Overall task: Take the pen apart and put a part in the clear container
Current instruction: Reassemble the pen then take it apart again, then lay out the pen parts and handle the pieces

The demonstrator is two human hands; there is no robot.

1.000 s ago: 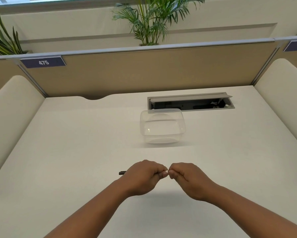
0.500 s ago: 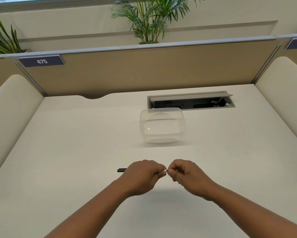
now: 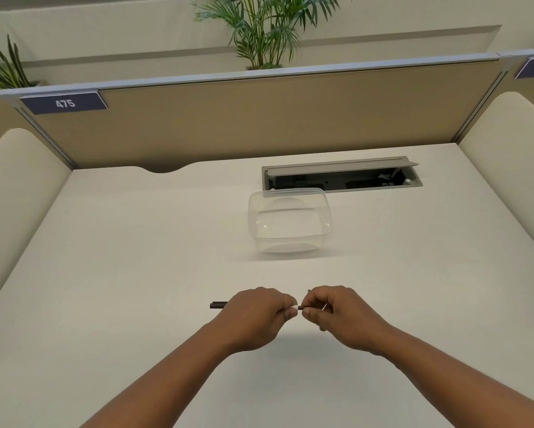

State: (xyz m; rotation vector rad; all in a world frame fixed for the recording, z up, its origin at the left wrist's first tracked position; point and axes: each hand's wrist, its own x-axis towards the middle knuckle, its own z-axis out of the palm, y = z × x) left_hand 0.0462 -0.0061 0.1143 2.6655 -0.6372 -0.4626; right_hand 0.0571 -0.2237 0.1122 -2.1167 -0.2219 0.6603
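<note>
A thin black pen (image 3: 218, 305) is held level above the near middle of the desk. My left hand (image 3: 256, 315) grips its barrel, with the dark end sticking out to the left. My right hand (image 3: 336, 313) pinches the other end, and a short dark piece shows between the two hands. Most of the pen is hidden inside my fists. The clear container (image 3: 290, 219) stands open and empty on the desk, well beyond my hands and a little right of centre.
The white desk (image 3: 136, 273) is walled by a tan partition (image 3: 259, 118) at the back and cream side panels. An open grey cable tray (image 3: 341, 176) is sunk into the desk just behind the container.
My hands have drawn slightly apart, and a short dark section of the pen now shows between them. The container has not moved.
</note>
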